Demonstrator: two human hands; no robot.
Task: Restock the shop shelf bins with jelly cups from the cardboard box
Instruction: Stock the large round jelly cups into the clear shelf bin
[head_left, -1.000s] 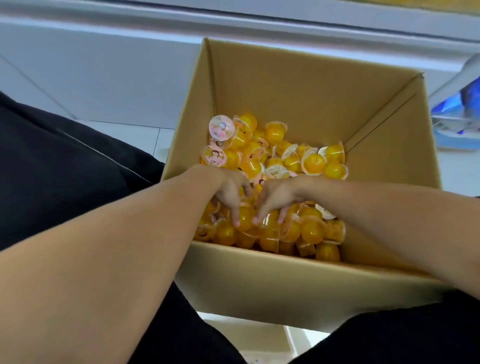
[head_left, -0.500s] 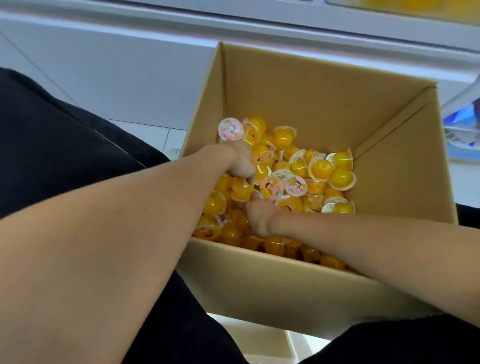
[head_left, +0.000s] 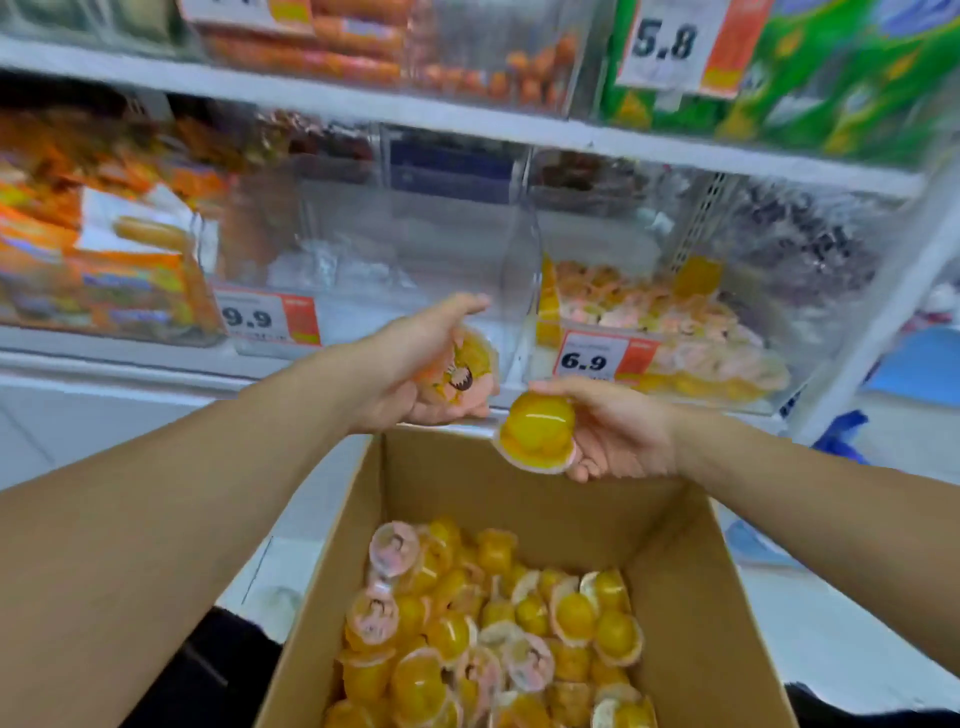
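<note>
An open cardboard box (head_left: 696, 597) below me holds several yellow jelly cups (head_left: 483, 639) with pink lids. My left hand (head_left: 410, 374) is raised above the box's far edge and grips a few jelly cups (head_left: 465, 371). My right hand (head_left: 618, 431) is beside it, holding one yellow jelly cup (head_left: 537, 431) dome up. Both hands are in front of the clear shelf bins. The bin (head_left: 675, 332) behind the 6.9 tag holds several jelly cups. The clear bin (head_left: 384, 249) just left of it looks nearly empty.
White shelves carry clear bins with price tags 9.9 (head_left: 267, 317), 6.9 (head_left: 605, 356) and 5.8 (head_left: 670, 44). Orange snack packs (head_left: 98, 244) fill the left bin, green packs (head_left: 831, 67) sit upper right. A blue item (head_left: 841, 431) lies on the floor at right.
Both hands came up out of the box with jelly cups and now sit in front of the shelf bins. The view has tilted up from the box to the shelves.
</note>
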